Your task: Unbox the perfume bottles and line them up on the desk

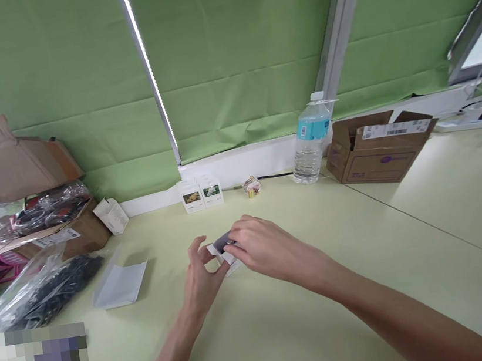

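Near the middle of the table, my left hand [201,277] grips a small white box [230,259] between thumb and fingers. My right hand [255,241] pinches a dark grey piece [222,241] at the box's upper end. Whether that piece is partly inside the box or just above it, I cannot tell, because my right fingers cover much of it. Beyond my hands, two small white boxes [201,194] with flower pictures stand side by side against the wall. A small round gold-rimmed item [252,186] lies to their right.
A water bottle [310,139] and an open cardboard box [379,153] stand at the back right. On the left are a stacked cardboard box [20,162], a bagged black item [55,291], a translucent folded sheet [121,284] and a white carton [112,216].
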The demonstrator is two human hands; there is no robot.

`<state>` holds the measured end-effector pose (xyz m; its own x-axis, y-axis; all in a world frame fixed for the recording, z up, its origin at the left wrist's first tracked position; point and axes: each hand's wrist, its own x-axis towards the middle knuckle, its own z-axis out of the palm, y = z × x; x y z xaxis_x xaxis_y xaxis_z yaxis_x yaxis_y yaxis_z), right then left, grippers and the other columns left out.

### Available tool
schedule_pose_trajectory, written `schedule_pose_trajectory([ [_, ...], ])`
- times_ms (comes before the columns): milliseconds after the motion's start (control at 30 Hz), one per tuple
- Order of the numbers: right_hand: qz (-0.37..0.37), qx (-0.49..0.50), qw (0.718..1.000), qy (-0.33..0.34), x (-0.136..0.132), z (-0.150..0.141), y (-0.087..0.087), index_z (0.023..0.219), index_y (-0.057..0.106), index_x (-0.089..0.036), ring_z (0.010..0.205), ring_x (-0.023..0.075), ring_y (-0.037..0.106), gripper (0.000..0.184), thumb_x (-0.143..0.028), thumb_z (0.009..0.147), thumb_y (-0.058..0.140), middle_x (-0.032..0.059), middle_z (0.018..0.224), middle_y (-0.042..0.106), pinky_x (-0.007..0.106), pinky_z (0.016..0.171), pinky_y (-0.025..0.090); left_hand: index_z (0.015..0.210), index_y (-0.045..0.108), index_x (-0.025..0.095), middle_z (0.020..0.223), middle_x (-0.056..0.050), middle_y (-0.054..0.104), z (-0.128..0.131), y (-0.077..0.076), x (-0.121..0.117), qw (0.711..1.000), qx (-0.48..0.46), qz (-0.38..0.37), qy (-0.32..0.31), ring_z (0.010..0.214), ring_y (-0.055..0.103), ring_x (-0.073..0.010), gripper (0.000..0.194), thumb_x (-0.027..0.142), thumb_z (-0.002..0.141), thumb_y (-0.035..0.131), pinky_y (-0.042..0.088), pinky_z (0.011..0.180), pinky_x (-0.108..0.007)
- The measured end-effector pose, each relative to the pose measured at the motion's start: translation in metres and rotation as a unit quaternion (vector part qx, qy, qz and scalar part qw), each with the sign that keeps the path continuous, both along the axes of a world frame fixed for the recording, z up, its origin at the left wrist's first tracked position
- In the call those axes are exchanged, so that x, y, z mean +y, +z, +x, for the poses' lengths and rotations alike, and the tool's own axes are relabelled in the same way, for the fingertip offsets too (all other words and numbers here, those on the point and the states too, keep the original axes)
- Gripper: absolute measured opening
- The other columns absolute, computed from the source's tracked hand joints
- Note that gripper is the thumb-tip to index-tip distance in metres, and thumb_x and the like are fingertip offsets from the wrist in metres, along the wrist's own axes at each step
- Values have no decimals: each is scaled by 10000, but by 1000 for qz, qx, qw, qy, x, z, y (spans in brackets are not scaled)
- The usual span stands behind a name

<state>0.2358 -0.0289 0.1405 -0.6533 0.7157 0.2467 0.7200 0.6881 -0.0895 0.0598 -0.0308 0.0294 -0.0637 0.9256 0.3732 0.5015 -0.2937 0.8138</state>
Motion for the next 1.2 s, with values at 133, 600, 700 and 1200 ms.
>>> schedule_pose_trajectory([
  [133, 24, -42, 998, -33, -1, -3, -11, 731, 658, -158, 815, 216, 567, 356, -241, 949, 389, 92, 750, 655, 308, 692, 369, 1112, 498, 226, 809, -10, 673, -1, -7, 4, 991, 100, -48, -68, 747, 664, -191, 391, 334, 760, 630, 471, 626, -269],
  [600, -137, 81, 972, -175, 39, -16, -49, 706, 649, -177, 566, 137, 562, 194, -259, 804, 502, 58, 686, 663, 237, 501, 292, 1164, 527, 254, 1163, -55, 627, -14, -25, 15, 948, 297, 108, 41, 1047, 582, -231, 478, 63, 727, 561, 509, 810, -348],
  [700, -188, 146, 958, -159, 47, -18, -62, 679, 632, -165, 553, 130, 571, 165, -212, 772, 503, 59, 655, 664, 212, 499, 318, 1183, 517, 251, 1174, -64, 605, -18, -28, 17, 947, 294, 122, 48, 1052, 578, -232, 498, 54, 727, 553, 529, 790, -348],
  [1200, -280, 351, 887, -105, 65, -12, -118, 544, 489, -158, 440, 117, 488, 89, -119, 577, 416, -15, 486, 490, 183, 399, 317, 1184, 478, 221, 1165, -72, 592, -20, -30, 14, 886, 433, 153, 62, 952, 562, -229, 436, 56, 781, 500, 501, 710, -341],
])
